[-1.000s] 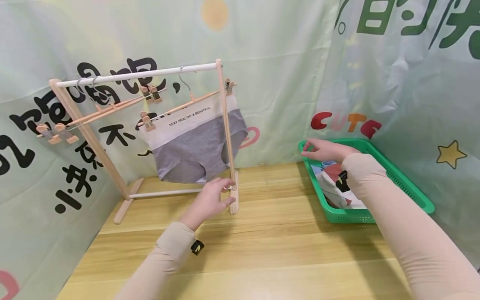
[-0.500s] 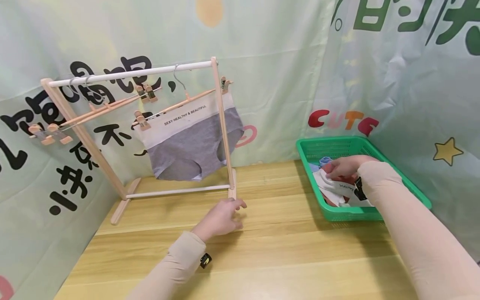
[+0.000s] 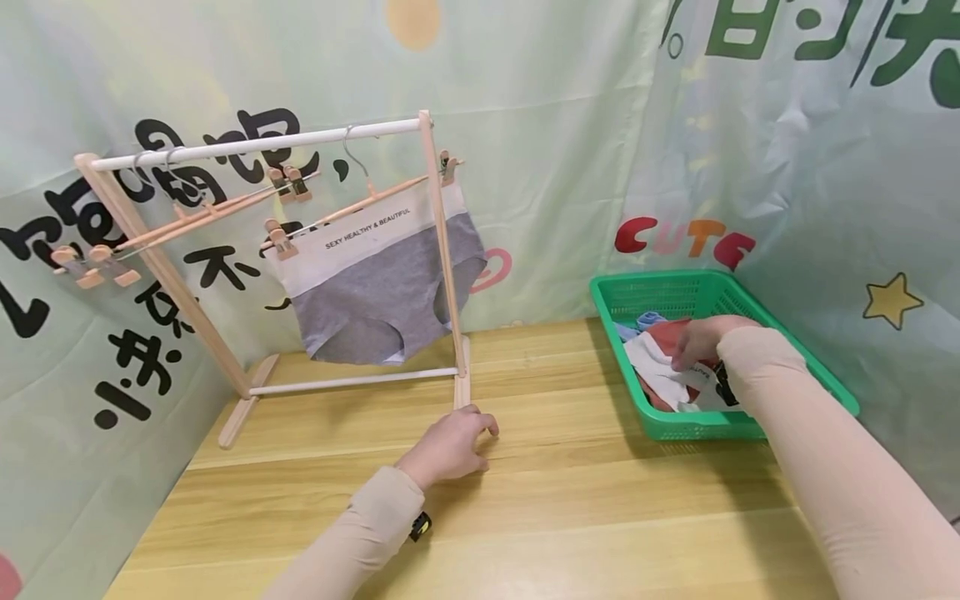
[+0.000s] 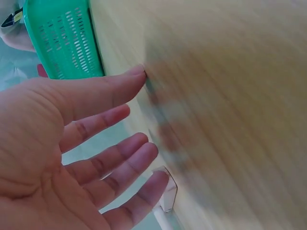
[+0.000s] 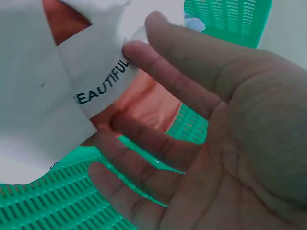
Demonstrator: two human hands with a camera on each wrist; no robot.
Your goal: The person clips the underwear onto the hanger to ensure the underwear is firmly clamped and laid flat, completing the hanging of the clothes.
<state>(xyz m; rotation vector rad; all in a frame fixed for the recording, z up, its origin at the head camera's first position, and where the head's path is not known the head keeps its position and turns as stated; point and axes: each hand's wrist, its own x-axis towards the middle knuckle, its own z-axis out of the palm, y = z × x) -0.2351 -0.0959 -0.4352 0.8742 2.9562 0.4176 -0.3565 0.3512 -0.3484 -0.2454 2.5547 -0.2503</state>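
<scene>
Inside the basket (image 3: pixel 705 428), right hand (image 3: pixel 703 337) angled down; left hand (image 3: pixel 450 446), loosely curved

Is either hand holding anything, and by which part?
The left hand holds nothing. The right hand is at the white band lettered BEAUTIFUL; whether it grips cannot be told.

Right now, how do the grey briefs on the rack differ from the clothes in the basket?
The briefs hang spread from the rack; the clothes lie bunched in the basket. The briefs are grey with a white band; the clothes show red, white and blue. No hand touches the briefs; the right hand is at the clothes. Both show black lettering on white.
</scene>
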